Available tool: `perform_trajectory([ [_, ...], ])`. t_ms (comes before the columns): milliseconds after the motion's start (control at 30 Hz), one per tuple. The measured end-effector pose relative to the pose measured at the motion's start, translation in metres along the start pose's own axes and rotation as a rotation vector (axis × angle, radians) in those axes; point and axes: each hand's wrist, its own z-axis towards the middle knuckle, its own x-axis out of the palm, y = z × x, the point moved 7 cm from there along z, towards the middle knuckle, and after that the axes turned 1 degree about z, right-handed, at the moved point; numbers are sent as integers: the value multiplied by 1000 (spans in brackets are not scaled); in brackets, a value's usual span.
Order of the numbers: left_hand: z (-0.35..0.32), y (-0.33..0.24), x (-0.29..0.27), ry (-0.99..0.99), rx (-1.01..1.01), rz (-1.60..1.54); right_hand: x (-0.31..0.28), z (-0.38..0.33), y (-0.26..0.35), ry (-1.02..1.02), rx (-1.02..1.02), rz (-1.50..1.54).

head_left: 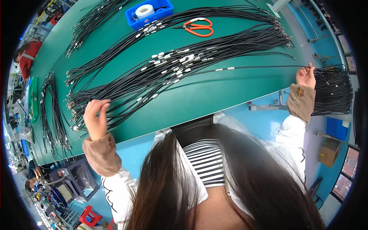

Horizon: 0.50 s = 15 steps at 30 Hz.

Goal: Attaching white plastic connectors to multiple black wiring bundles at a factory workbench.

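Note:
One thin black cable (256,67) with white label sleeves stretches across the front of the green table. Its right end is pinched in my right hand (306,77), just past the table's right edge. To the left it runs in among a large bundle of black cables (237,46), where I cannot trace it further. My left hand (96,118) is over the left ends of that bundle, thumb and fingers drawn together in a pinch. What they grip there is hidden among the cables. White labels sit around the bundle's middle, and metal connectors show at its ends.
Behind the bundle lie orange-handled snips (200,27) and a blue tray (150,13) with a white tape roll (144,11). More cables lie at left (50,99) and hang at right (332,90). A person in red (30,57) is far left.

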Motion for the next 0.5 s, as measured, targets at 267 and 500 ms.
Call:
perform_trajectory([
  [267,-15,52,-31,92,5,217,-25,-13,16,-141,-77,-3],
  [500,-70,91,-95,139,-402,-18,-36,-32,56,26,8,-4],
])
